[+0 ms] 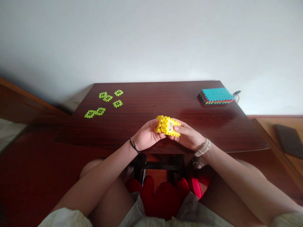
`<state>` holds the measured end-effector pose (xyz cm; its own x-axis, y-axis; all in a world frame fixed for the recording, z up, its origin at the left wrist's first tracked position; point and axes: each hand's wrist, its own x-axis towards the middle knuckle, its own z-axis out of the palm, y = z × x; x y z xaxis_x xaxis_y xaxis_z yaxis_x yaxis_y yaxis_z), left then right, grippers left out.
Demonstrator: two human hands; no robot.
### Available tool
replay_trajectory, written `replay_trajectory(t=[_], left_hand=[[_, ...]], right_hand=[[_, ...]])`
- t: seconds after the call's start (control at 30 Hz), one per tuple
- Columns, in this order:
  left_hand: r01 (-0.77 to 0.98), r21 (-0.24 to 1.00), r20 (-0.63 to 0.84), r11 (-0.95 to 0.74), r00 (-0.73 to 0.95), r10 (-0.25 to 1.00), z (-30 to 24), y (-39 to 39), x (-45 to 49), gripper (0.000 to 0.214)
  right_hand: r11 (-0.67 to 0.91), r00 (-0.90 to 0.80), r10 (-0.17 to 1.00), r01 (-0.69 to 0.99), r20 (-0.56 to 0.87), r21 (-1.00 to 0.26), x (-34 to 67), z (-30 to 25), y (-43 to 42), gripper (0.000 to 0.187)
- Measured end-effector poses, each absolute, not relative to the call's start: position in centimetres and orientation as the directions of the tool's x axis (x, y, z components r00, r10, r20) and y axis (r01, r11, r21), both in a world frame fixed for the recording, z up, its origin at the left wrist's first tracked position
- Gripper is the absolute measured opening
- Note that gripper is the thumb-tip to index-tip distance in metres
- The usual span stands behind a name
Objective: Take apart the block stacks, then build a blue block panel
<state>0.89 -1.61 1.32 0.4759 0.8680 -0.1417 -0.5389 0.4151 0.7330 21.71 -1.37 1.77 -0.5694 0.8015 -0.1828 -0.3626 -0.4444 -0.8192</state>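
Observation:
Between my two hands, above the table's front edge, is a group of yellow interlocking building panels (163,128) with toothed edges. The right-hand panel has a white window frame (170,126) in it. My left hand (149,134) is closed on the left end, thumb on top. My right hand (188,134) grips the right end, its thumb pressed on the face beside the window. Whether the yellow panels are joined or only stacked, I cannot tell. My fingers hide their undersides.
Several green toothed window panels (117,103) lie spread on the left of the dark wooden table (151,97). A stack of toothed plates (216,94), turquoise on top, sits at the back right. Behind the table is a white wall (151,41). A dark flat object (288,138) lies beyond the right edge.

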Motion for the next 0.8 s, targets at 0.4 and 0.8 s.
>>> replay_trajectory(t=[0.4,0.8], left_hand=[[-0.563,0.691,-0.159,0.454,0.495,0.854,1.8,-2.3,1.0,0.046],[-0.667,0.517,-0.179,0.537,0.529,0.83,2.9,-2.7,1.4,0.017]], right_hand=[[-0.455,-0.602,0.785,-0.403,-0.144,-0.794,21.8,1.7,-1.5,0.038],[-0.465,-0.648,0.761,-0.501,-0.04,-0.73,21.5,1.2,-1.5,0.036]])
